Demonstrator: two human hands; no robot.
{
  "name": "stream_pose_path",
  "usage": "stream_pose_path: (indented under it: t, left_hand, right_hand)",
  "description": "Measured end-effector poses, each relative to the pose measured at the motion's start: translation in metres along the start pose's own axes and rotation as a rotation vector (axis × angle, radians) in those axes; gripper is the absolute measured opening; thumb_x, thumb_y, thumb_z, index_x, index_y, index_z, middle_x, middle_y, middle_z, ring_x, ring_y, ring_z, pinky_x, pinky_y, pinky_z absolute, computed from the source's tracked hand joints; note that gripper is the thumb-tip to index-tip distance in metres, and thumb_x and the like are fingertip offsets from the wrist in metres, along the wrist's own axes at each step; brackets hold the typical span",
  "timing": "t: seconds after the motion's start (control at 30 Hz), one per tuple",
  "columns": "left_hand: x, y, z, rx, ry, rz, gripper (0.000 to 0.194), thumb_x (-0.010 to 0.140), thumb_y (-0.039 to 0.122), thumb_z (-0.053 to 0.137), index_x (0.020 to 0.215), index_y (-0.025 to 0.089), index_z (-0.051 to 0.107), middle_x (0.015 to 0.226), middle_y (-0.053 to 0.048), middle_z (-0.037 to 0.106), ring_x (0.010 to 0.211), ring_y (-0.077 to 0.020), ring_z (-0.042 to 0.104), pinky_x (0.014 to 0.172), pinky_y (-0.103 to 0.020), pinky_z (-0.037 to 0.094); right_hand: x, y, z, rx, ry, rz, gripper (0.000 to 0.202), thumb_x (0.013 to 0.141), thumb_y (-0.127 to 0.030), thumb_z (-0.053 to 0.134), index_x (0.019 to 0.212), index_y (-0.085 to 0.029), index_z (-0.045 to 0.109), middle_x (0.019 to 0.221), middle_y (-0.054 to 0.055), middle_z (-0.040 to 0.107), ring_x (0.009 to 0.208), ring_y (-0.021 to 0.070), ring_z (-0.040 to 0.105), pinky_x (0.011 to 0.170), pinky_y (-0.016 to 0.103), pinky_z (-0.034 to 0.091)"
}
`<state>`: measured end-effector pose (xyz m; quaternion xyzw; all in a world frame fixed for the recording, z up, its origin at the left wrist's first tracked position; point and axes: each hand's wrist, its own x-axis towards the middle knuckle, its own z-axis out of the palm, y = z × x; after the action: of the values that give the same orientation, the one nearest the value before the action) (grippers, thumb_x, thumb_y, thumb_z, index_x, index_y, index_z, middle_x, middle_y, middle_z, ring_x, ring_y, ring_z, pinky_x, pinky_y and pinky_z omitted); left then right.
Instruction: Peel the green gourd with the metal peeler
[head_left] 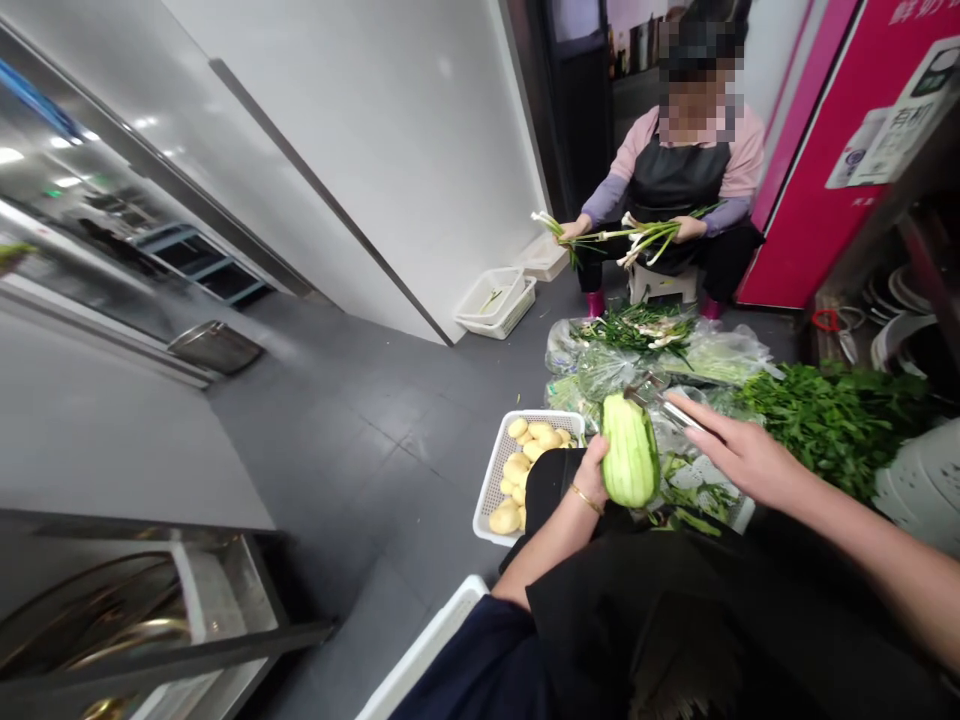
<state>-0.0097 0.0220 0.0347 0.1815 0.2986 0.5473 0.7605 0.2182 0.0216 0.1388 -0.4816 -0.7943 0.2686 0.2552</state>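
My left hand (592,472) grips a pale green, mostly peeled gourd (628,455) from its left side, above my lap. Darker strips of skin show along the gourd's right edge. In my right hand (739,455) is a peeler (682,412) with a metal handle; its head is at the top end of the gourd, and I cannot tell whether the blade touches. Below and to the right, green peelings (701,500) lie in and around a white basket (742,512). At my left knee stands a white basket (481,505) of peeled potatoes (516,470).
Opposite me a seated person (679,170) holds green stalks with white bulbs (637,240). Between us are bagged greens (607,365). Leafy greens (832,415) and a white bucket (919,490) are at right. White baskets (495,300) stand by the wall; a metal rack (225,620) is at lower left.
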Motion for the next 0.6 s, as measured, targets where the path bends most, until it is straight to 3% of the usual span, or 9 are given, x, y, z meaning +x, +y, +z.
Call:
stream_pose_path:
  t: [0.07,0.13,0.2,0.3,0.37,0.47,0.53,0.6]
  left_hand:
    - [0.000,-0.004,0.003,0.058,0.027,0.091,0.070,0.051,0.042,0.085,0.111,0.013,0.066,0.107,-0.014,0.074,0.105,-0.0354,0.067,0.097,-0.047,0.049]
    - [0.002,-0.004,0.003,0.072,0.085,0.143,0.071,0.049,0.038,0.086,0.112,0.013,0.066,0.105,-0.012,0.074,0.100,-0.0333,0.069,0.093,-0.045,0.051]
    - [0.007,0.001,0.001,0.037,0.144,0.135,0.068,0.051,0.037,0.084,0.112,0.013,0.065,0.104,-0.012,0.074,0.100,-0.0331,0.069,0.092,-0.045,0.052]
    - [0.012,0.012,-0.004,-0.048,0.157,0.090,0.062,0.055,0.041,0.081,0.109,0.012,0.065,0.104,-0.015,0.074,0.108,-0.0359,0.066,0.095,-0.047,0.051]
    - [0.012,0.016,-0.005,-0.083,0.120,0.053,0.060,0.055,0.043,0.079,0.104,0.011,0.067,0.104,-0.016,0.074,0.111,-0.0378,0.065,0.097,-0.049,0.050]
    - [0.011,0.016,0.001,-0.088,0.056,0.025,0.058,0.054,0.043,0.079,0.101,0.011,0.068,0.104,-0.016,0.074,0.112,-0.0385,0.064,0.097,-0.049,0.050]
    - [0.010,0.014,0.006,-0.083,0.039,0.058,0.059,0.052,0.041,0.080,0.102,0.012,0.069,0.105,-0.015,0.074,0.112,-0.0376,0.065,0.098,-0.048,0.050]
    - [0.010,0.014,0.008,-0.100,0.079,0.093,0.057,0.053,0.042,0.080,0.101,0.013,0.069,0.101,-0.013,0.075,0.111,-0.0366,0.065,0.098,-0.047,0.051]
  right_hand:
    - [0.003,-0.009,0.014,0.032,0.008,-0.008,0.054,0.099,-0.035,0.042,0.153,-0.029,0.039,0.131,0.003,0.067,0.115,0.0233,0.066,0.099,0.037,0.052]
    - [-0.019,-0.002,0.031,0.074,-0.025,0.000,0.055,0.099,-0.036,0.041,0.154,-0.025,0.037,0.133,0.005,0.065,0.119,0.0225,0.063,0.099,0.034,0.051]
    - [-0.055,0.016,0.038,0.120,-0.147,0.031,0.054,0.100,-0.039,0.041,0.152,-0.025,0.041,0.136,0.004,0.062,0.122,0.0232,0.060,0.099,0.034,0.050]
    - [-0.087,0.040,0.023,0.153,-0.394,0.094,0.049,0.098,-0.045,0.045,0.146,-0.033,0.050,0.136,-0.001,0.062,0.122,0.0259,0.059,0.099,0.038,0.050]
    - [-0.076,0.038,0.003,0.146,-0.398,0.110,0.049,0.098,-0.046,0.047,0.145,-0.035,0.050,0.140,-0.003,0.058,0.128,0.0273,0.054,0.105,0.042,0.045]
    - [-0.024,0.010,-0.015,0.128,-0.154,0.083,0.052,0.099,-0.044,0.043,0.149,-0.032,0.045,0.147,-0.003,0.051,0.135,0.0283,0.047,0.111,0.044,0.039]
    - [0.006,-0.010,-0.009,0.113,-0.040,0.049,0.053,0.098,-0.043,0.041,0.150,-0.030,0.044,0.146,-0.002,0.052,0.133,0.0275,0.051,0.108,0.043,0.043]
    - [0.011,-0.016,0.008,0.102,-0.023,0.030,0.055,0.098,-0.042,0.040,0.151,-0.028,0.043,0.142,0.001,0.058,0.125,0.0262,0.059,0.103,0.041,0.049]
